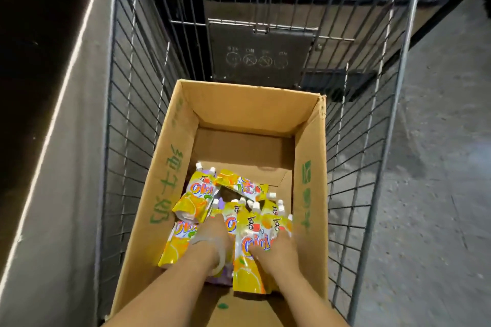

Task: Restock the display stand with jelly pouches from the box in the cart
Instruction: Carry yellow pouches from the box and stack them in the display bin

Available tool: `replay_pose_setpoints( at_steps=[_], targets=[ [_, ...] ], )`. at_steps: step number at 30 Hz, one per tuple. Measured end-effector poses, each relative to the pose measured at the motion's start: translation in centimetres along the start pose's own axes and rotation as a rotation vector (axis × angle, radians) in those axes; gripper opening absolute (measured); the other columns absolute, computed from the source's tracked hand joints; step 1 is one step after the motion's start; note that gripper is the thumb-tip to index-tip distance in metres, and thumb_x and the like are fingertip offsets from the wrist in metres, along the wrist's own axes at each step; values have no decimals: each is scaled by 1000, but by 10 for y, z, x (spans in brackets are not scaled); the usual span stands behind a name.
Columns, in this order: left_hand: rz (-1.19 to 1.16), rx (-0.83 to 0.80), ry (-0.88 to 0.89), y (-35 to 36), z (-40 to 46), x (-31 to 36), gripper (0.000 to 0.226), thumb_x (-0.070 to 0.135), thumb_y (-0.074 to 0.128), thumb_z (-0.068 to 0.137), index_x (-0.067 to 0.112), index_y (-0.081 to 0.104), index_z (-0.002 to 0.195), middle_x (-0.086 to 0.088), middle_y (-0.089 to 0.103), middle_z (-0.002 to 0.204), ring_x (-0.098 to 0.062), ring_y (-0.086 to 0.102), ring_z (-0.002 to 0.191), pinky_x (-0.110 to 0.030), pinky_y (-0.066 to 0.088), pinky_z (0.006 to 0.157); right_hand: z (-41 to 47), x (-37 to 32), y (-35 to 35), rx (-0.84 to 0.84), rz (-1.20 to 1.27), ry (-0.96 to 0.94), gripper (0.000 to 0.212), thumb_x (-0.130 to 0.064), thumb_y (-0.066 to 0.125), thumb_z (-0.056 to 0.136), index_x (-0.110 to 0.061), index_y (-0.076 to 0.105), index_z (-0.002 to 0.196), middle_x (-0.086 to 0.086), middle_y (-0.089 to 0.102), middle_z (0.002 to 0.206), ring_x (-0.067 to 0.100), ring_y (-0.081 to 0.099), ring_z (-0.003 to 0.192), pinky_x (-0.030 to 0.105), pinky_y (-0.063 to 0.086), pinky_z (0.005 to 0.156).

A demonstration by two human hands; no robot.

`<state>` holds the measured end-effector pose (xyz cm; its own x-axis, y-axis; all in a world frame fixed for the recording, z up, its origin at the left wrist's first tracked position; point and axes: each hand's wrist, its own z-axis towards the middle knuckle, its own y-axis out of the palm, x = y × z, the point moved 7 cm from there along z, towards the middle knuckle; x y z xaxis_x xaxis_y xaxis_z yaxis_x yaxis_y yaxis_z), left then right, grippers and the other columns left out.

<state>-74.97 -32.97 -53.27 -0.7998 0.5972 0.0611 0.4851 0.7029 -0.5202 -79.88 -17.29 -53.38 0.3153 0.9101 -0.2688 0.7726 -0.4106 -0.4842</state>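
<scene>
An open cardboard box (310,167) with green print sits in a wire shopping cart (132,103). Its near half holds several yellow-orange jelly pouches (198,194) with white spouts, lying loose. Both my hands reach down into the box. My left hand (215,236) presses among the pouches on one side of an upright bunch of pouches (249,247). On the bunch's other side my right hand (279,249) closes in, so the two hands clamp it between them. Fingertips are hidden behind the pouches. The display stand is not in view.
A dark shelf or counter edge (61,93) runs along the cart's left side. Grey speckled floor (430,167) lies to the right. The cart's folded child-seat flap (260,56) stands at the far end. The box's far half shows bare cardboard.
</scene>
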Motion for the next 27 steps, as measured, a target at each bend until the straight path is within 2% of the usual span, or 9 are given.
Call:
replay_pose_setpoints(
  at_steps=[6, 10, 14, 17, 19, 21, 23, 25, 27],
  targets=[
    [-155, -110, -159, 8, 25, -6, 43, 20, 59, 86, 6, 46, 125, -10, 57, 127, -28, 57, 118, -34, 48, 91, 14, 1, 4, -22, 6, 75, 62, -33, 77, 71, -5, 48, 118, 8, 59, 119, 25, 56, 114, 28, 45, 88],
    [-192, -161, -134, 15, 26, -8, 43, 21, 58, 90, 2, 53, 128, -14, 57, 130, -29, 56, 120, -34, 46, 95, 17, 7, 8, -99, 182, 123, 21, -20, 76, 71, -16, 65, 89, 6, 71, 102, 23, 66, 96, 34, 54, 87],
    [-202, -232, -124, 8, 9, -18, 45, 24, 51, 95, 6, 42, 136, -11, 51, 136, -26, 52, 124, -33, 43, 97, 6, 5, 11, -123, 254, 82, 25, -24, 73, 76, -11, 61, 93, 5, 68, 95, 23, 65, 91, 36, 53, 85],
    [-317, -211, -78, -11, -3, -27, 24, 24, 54, 91, 13, 51, 112, -2, 59, 104, -16, 60, 92, -20, 46, 74, -7, -11, 4, -149, 379, 31, 34, -21, 71, 79, -7, 58, 107, 5, 67, 101, 24, 64, 95, 40, 52, 89],
    [-468, -182, -54, -27, -14, -33, 18, 21, 54, 89, 16, 52, 106, 3, 57, 89, -8, 54, 74, -12, 40, 57, -12, -29, -9, -159, 375, -16, 26, -18, 68, 84, -12, 56, 106, 3, 65, 103, 21, 62, 95, 31, 48, 84],
    [-609, -138, 12, -47, -27, -36, 48, 22, 58, 87, 20, 44, 133, 2, 60, 119, -14, 58, 101, -18, 47, 78, -18, -51, -27, -154, 350, -89, 31, -25, 69, 82, -17, 55, 108, 5, 64, 112, 23, 60, 100, 30, 47, 82],
    [-689, -90, 58, -69, -42, -35, 65, 23, 61, 86, 23, 33, 145, 0, 50, 140, -20, 50, 125, -23, 40, 100, -24, -72, -44, -170, 330, -153, 35, -24, 67, 82, -16, 56, 114, 10, 65, 112, 24, 62, 96, 36, 51, 83],
    [-816, -28, 112, -89, -55, -32, 59, 14, 63, 83, 21, 43, 138, -1, 59, 129, -22, 56, 118, -24, 45, 96, -33, -94, -59, -246, 343, -216, 29, -7, 60, 85, -12, 55, 112, 18, 66, 102, 24, 60, 83, 42, 52, 78],
    [-955, 32, 148, -105, -74, -27, 54, 4, 67, 76, 19, 51, 125, -3, 64, 117, -24, 62, 105, -30, 53, 87, -46, -113, -76, -289, 324, -283, 37, 6, 57, 80, -14, 52, 111, 18, 66, 102, 33, 62, 87, 48, 50, 77]
  ],
)
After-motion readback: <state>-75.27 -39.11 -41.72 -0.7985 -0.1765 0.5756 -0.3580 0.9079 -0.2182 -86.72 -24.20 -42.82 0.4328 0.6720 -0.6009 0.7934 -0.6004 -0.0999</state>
